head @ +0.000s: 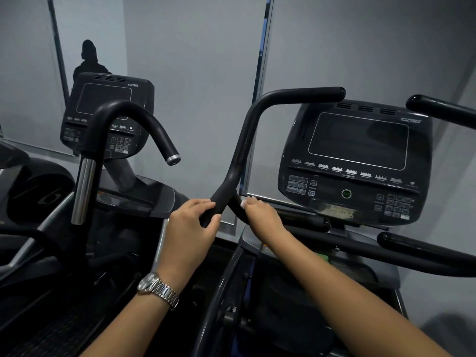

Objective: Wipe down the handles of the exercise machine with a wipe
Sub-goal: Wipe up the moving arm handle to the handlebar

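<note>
A black padded handle [247,140] of the exercise machine rises from a fork near the middle and bends right at the top. My left hand [192,228], with a metal watch on the wrist, grips the lower left branch of that fork. My right hand [260,211] is closed on the right branch, with a small white wipe [242,203] showing at the fingertips against the bar. Most of the wipe is hidden under the fingers.
The machine's console [358,161] with a dark screen sits to the right, and more black handles [438,109] reach in from the right edge. A second machine with a curved handle [134,112] and chrome post [83,191] stands at left. Grey wall behind.
</note>
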Action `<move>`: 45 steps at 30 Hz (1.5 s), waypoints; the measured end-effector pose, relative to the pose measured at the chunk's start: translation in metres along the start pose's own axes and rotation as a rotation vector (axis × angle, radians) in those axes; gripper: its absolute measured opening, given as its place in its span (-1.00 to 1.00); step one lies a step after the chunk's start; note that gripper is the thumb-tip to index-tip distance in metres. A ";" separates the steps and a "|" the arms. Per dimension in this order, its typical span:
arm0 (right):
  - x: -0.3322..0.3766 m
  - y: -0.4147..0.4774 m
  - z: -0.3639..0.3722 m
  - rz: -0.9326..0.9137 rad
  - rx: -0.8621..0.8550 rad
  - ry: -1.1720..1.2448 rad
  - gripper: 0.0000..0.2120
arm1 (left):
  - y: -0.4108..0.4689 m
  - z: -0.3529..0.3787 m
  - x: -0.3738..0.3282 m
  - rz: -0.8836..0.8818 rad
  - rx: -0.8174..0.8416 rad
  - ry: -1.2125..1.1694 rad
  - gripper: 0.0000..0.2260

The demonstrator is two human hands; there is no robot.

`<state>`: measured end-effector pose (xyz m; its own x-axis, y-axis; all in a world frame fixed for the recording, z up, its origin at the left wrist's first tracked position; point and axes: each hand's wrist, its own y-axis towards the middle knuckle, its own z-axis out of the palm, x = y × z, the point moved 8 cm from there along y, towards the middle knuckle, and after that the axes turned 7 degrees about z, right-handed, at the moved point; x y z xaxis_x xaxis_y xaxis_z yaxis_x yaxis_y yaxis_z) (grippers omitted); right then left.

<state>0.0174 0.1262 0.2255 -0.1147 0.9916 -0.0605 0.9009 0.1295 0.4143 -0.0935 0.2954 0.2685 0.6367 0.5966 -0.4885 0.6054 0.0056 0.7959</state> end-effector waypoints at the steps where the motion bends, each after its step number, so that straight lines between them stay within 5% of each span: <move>1: 0.001 -0.006 0.003 -0.032 -0.019 -0.004 -0.62 | 0.000 0.000 0.000 0.003 -0.002 -0.001 -0.77; 5: -0.009 -0.017 0.005 -0.058 0.014 -0.014 -0.49 | 0.000 0.000 0.000 0.008 -0.012 0.000 -0.77; 9: -0.010 -0.002 0.002 0.034 -0.009 -0.035 -0.65 | 0.000 -0.001 -0.001 0.001 -0.010 -0.002 -0.77; 15: -0.021 -0.022 0.000 -0.060 0.010 -0.016 -0.39 | 0.000 -0.001 -0.001 0.004 -0.014 0.008 -0.77; 21: -0.026 -0.007 -0.014 0.053 -0.036 0.051 -0.67 | 0.001 -0.001 -0.003 0.010 -0.015 0.027 -0.78; 26: -0.019 -0.027 0.003 -0.071 0.010 -0.055 -0.33 | 0.001 -0.002 -0.003 0.015 -0.011 0.030 -0.79; 31: -0.026 -0.017 -0.013 0.030 -0.041 0.027 -0.54 | 0.005 0.003 -0.004 0.023 0.046 0.093 -0.78; 37: -0.014 -0.027 0.000 -0.042 -0.024 -0.059 -0.40 | 0.023 0.016 -0.009 -0.003 0.184 0.197 -0.78; 42: -0.043 -0.035 -0.013 0.127 -0.077 0.053 -0.51 | 0.025 0.019 -0.004 -0.011 0.198 0.190 -0.78; 45: -0.025 -0.023 -0.007 0.073 -0.072 0.072 -0.53 | 0.025 0.021 -0.006 0.025 0.200 0.198 -0.79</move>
<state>-0.0035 0.0990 0.2235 -0.0819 0.9960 0.0361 0.8757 0.0546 0.4798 -0.0726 0.2756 0.2835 0.5587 0.7401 -0.3742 0.6855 -0.1582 0.7106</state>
